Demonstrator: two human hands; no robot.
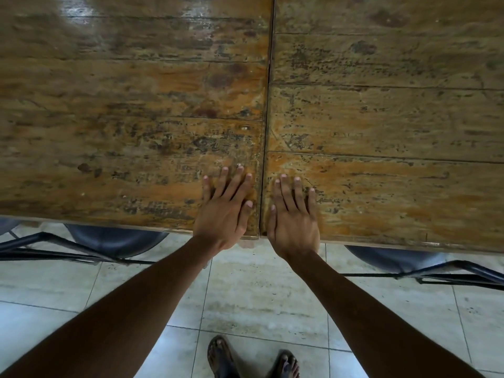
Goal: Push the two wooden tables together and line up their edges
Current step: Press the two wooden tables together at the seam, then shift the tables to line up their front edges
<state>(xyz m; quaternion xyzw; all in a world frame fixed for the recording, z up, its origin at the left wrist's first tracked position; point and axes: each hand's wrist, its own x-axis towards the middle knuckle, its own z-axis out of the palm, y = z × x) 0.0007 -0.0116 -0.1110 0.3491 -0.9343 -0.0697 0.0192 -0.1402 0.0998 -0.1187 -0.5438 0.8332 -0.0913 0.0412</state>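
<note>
Two worn wooden tables stand side by side, the left table point(122, 132) and the right table point(381, 126), meeting along a thin dark seam down the middle. Their near edges almost match at the seam; the left corner reaches slightly nearer to me than the right corner. My left hand point(226, 208) lies flat, fingers spread, on the left table's near right corner. Just across the seam, my right hand point(293, 214) rests flat on the right table's near left corner. Neither hand holds anything.
Under the near edges stand dark stools with black metal frames, one at the left point(114, 241) and one at the right point(395, 259). The floor point(259, 290) is pale tile. My sandalled feet point(251, 358) are at the bottom centre.
</note>
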